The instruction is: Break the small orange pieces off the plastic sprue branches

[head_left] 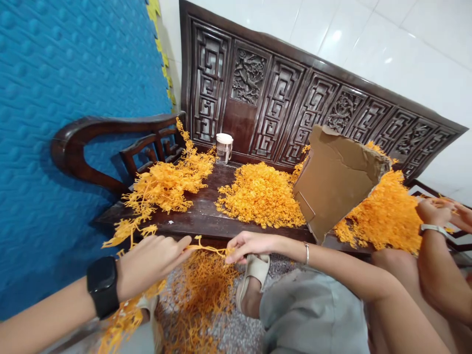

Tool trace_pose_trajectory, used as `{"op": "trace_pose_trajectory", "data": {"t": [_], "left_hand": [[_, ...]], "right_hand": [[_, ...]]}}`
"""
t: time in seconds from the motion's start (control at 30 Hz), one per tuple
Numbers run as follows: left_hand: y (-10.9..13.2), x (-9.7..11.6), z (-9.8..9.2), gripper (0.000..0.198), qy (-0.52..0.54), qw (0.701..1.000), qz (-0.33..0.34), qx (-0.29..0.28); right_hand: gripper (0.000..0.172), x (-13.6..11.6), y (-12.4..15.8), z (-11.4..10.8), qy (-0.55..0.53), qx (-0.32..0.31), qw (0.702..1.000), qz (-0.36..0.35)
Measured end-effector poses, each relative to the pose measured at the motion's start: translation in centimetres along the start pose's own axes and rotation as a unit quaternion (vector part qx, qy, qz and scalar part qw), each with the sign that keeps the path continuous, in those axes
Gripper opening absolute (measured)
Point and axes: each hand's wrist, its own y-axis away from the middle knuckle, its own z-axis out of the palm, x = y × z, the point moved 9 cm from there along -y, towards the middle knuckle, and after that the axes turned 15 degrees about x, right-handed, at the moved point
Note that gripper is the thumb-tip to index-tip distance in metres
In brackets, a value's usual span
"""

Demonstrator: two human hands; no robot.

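A thin, branching orange plastic strand [209, 248] is stretched between my two hands, over the front edge of the bench. My left hand [160, 255], below a black watch, is closed on the strand's left end. Thumb and fingertips of my right hand [248, 245] pinch its right end; any small piece between them is mostly hidden. Tangled orange strands [165, 184] lie on the bench beyond my left hand, and some hang below it. Past my right hand sits a heap of small, curled orange pieces [263, 196].
A cardboard sheet [335, 172] stands on the dark wooden bench [210, 223], with another orange heap [387, 216] behind it. A clear cup with a white lid [224, 146] is near the backrest. At right, a co-worker's hands [438, 211] work. More strands [206, 290] cover the floor.
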Motion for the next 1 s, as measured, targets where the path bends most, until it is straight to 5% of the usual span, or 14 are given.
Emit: {"op": "trace_pose_trajectory", "data": {"t": [0.13, 0.4, 0.73, 0.83, 1.0], "left_hand": [[-0.1, 1.0, -0.6, 0.035, -0.056, 0.998, 0.027, -0.03], [-0.3, 3.5, -2.0, 0.035, -0.008, 0.992, 0.098, -0.081], [0.2, 3.6, -1.4, 0.029, -0.024, 0.995, 0.095, -0.032], [-0.2, 3.2, -1.6, 0.031, -0.042, 0.995, 0.09, -0.011], [-0.9, 2.8, -1.5, 0.033, -0.078, 0.995, 0.061, -0.001]], "right_hand": [[0.027, -0.4, 0.9, -0.5, 0.05, -0.033, 0.998, -0.021], [0.033, -2.1, 2.3, -2.5, 0.129, 0.016, 0.986, -0.102], [0.021, -3.9, 2.8, -4.2, 0.279, 0.151, 0.926, -0.205], [0.019, -4.7, 3.0, -4.5, 0.34, 0.197, 0.883, -0.257], [0.009, -5.6, 2.6, -4.4, 0.507, 0.276, 0.747, -0.33]]}}
